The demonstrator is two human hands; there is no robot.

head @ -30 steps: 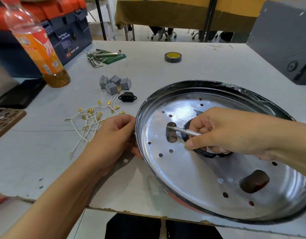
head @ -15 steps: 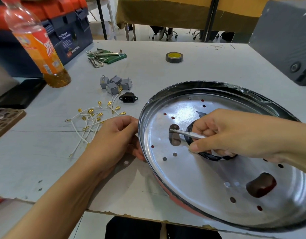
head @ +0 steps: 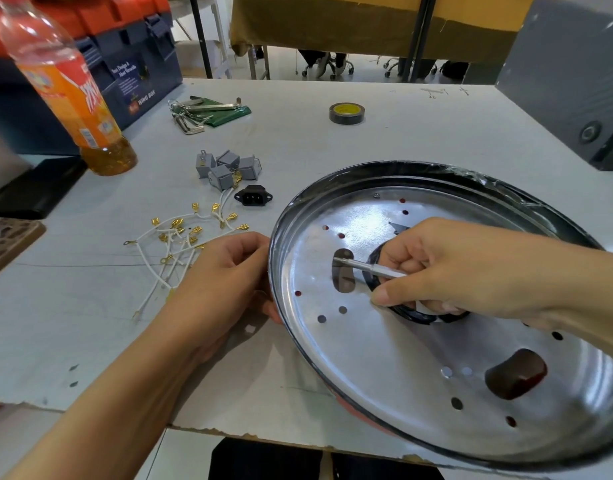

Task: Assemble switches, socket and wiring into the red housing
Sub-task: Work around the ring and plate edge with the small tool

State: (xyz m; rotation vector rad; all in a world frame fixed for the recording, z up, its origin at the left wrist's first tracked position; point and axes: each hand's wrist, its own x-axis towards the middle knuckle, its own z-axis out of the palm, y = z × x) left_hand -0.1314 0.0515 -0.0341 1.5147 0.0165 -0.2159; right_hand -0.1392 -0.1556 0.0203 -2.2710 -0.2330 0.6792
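At the far left an orange drink bottle (head: 64,88) stands upright on the grey table (head: 419,133), in front of a blue and orange toolbox (head: 125,60). Further right lie a set of hex keys (head: 201,110) on a green pouch, then a cluster of grey switches (head: 225,167) with a black socket (head: 253,195) just beside them. Below these a loose tangle of white wires (head: 173,244) with gold terminals is spread out. The left hand (head: 218,289) rests beside the wires, its curled fingers gripping the left rim of the housing (head: 384,358), a wide round pan with a shiny perforated metal inside and a red edge showing underneath, tilted up at the near edge of the table. A roll of tape (head: 346,113) lies well behind it. Inside the housing the right hand (head: 461,268) holds a slim metal screwdriver (head: 367,268) with fingers closed round its shaft, the tip pointing left over an oblong slot (head: 343,275). A grey box (head: 568,74) stands at the far right.
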